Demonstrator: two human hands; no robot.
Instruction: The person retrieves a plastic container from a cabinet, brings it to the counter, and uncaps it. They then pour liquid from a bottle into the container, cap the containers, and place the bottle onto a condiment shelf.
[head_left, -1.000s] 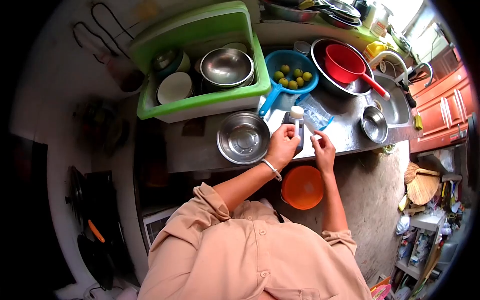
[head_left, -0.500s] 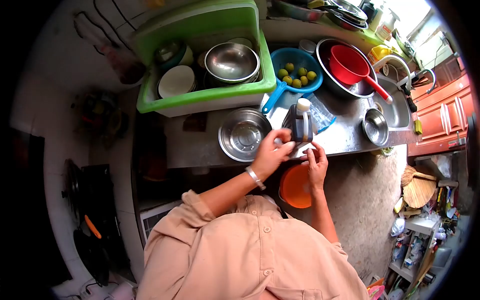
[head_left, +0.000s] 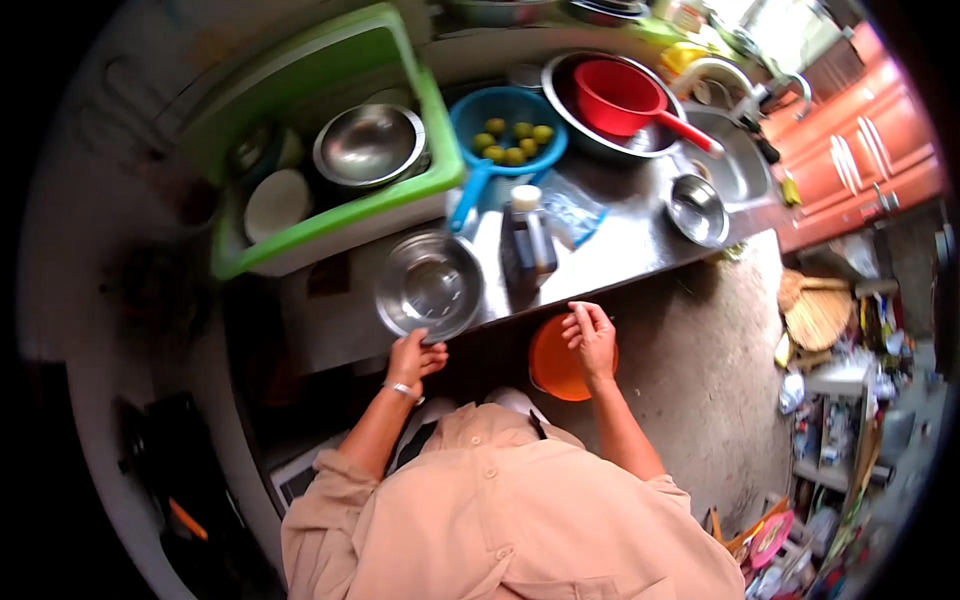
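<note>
My left hand (head_left: pixel 416 362) is at the near rim of a shiny metal bowl (head_left: pixel 430 285), thumb over the edge and fingers just below it. Water or a reflection glints in the bowl's bottom. To the right of the bowl, a dark bottle (head_left: pixel 522 248) with a white cap and a handle stands upright near the counter's front edge. My right hand (head_left: pixel 593 338) is raised in front of the counter, above an orange bucket (head_left: pixel 562 372) on the floor. Its fingers are curled together, and whatever they may hold is hidden.
Behind are a green-rimmed box (head_left: pixel 440 170) with bowls, a blue strainer (head_left: pixel 490 105) of round yellow-green fruit, and a red ladle-like scoop (head_left: pixel 610 95) in a large basin (head_left: pixel 560 75). A small metal bowl (head_left: pixel 698 212) sits near the sink (head_left: pixel 735 150). A plastic bag (head_left: pixel 578 215) lies behind the bottle.
My left hand has left the bottle and moved left to the bowl's near rim. My right hand has drawn away from the bottle. The view has turned and shifted.
</note>
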